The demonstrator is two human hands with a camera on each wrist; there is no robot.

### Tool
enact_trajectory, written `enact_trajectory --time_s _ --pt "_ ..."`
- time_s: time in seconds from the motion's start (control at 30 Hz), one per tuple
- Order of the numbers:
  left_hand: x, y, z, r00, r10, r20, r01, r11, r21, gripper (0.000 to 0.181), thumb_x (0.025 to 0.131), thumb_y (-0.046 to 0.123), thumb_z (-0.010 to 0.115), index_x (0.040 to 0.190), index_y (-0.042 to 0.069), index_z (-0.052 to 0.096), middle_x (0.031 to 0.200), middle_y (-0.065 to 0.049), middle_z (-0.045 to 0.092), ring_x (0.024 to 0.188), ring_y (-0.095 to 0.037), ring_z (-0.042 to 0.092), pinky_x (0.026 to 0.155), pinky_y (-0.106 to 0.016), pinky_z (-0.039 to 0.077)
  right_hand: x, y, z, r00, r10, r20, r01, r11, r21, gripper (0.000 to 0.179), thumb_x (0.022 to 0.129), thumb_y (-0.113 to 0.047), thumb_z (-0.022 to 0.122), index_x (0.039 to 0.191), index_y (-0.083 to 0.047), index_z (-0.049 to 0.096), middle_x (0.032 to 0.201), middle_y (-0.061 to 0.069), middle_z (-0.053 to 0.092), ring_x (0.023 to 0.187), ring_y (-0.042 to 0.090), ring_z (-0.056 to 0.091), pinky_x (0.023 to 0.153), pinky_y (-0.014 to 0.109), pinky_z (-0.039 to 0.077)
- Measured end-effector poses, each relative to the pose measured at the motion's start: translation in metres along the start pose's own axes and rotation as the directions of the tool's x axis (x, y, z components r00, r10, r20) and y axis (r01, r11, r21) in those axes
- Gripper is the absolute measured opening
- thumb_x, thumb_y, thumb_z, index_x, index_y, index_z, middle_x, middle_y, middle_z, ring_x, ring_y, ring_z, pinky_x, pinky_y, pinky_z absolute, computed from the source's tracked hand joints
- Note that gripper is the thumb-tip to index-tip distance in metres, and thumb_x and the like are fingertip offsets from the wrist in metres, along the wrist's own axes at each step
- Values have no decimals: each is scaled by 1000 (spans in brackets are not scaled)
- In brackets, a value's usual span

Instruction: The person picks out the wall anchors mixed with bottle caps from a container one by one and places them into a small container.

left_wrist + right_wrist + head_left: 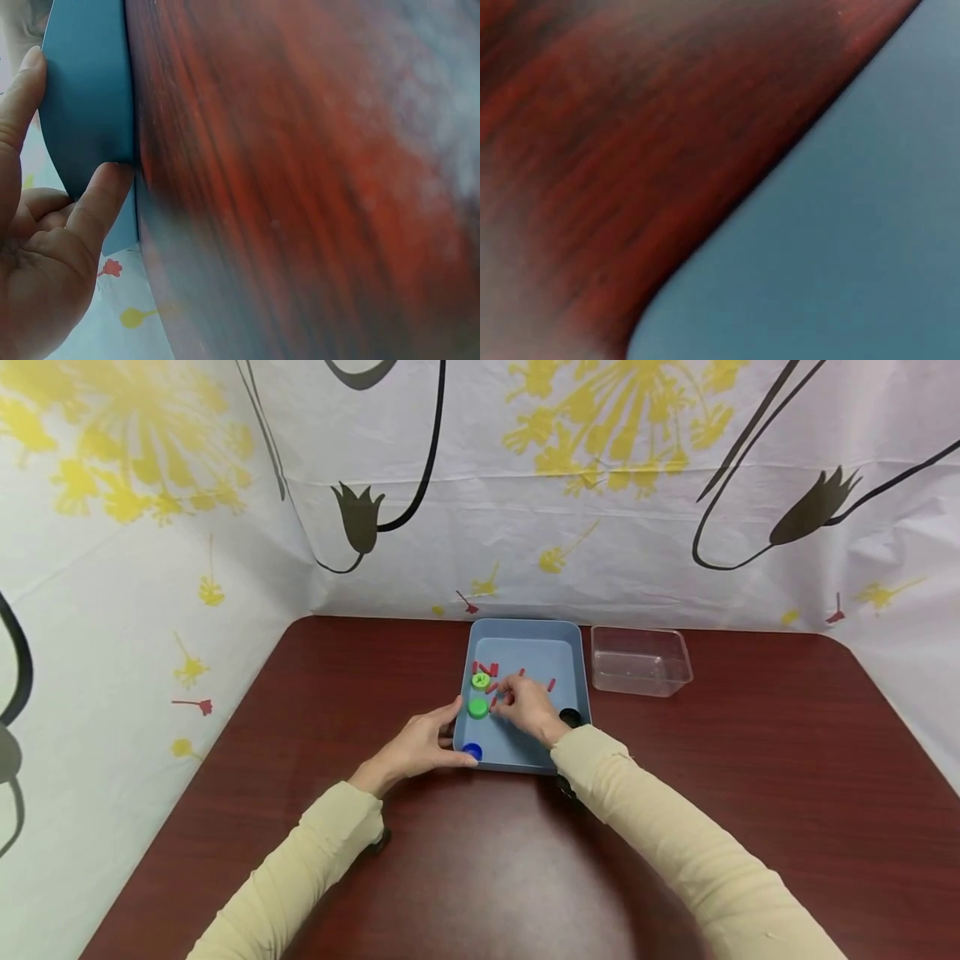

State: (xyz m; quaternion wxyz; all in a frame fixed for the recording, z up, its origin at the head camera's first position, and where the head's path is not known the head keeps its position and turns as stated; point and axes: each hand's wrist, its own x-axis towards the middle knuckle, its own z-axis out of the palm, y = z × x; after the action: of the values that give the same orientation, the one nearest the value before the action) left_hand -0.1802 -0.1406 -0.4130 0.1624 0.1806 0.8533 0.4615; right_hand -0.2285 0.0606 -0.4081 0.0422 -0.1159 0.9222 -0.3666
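A shallow blue tray (525,768) lies on the table, its left front corner held by my left hand (420,745). The left thumb lies along the front edge and the fingers reach along the left side; in the left wrist view, fingers (105,202) touch the outer wall. Inside the tray, my right hand (528,706) has curled fingers and pinches a small red stick (493,702). Near it are a green cap (477,708), a yellow-green cap (481,681) and several other red sticks (484,668). The right wrist view shows no hand.
A blue cap (472,750) sits in the tray's left front corner. A black cap (570,717) lies near its right side, partly behind the right wrist. A clear plastic container (641,672) stands right of the tray. Patterned cloth (450,510) hangs behind the table.
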Motion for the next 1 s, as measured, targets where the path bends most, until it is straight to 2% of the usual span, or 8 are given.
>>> enact_trajectory --time_s 0.2,0.53,1.0 --pt "0 1 0 1000 -18 4 18 999 -29 103 73 26 81 150 7 17 148 -12 36 111 -22 61 85 -30 54 1 -2 5 1000 -15 8 16 999 -48 23 82 -8 72 101 2 64 80 12 63 69 19 56 59 26 44" --pt "1 1 0 1000 0 4 0 1000 -19 103 72 27 81 150 6 17 150 -13 33 112 -22 61 85 -29 54 -1 -3 9 1000 -24 -16 22 996 -88 25 82 -10 73 102 0 62 87 13 63 78 24 60 69 35 50" --pt "1 1 0 1000 6 -1 -6 1000 -7 102 73 26 81 150 4 17 150 -13 34 114 -22 59 85 -29 53 -1 3 14 999 -41 -22 39 994 -98 18 84 -9 70 97 -2 61 86 12 62 79 23 58 70 36 49"
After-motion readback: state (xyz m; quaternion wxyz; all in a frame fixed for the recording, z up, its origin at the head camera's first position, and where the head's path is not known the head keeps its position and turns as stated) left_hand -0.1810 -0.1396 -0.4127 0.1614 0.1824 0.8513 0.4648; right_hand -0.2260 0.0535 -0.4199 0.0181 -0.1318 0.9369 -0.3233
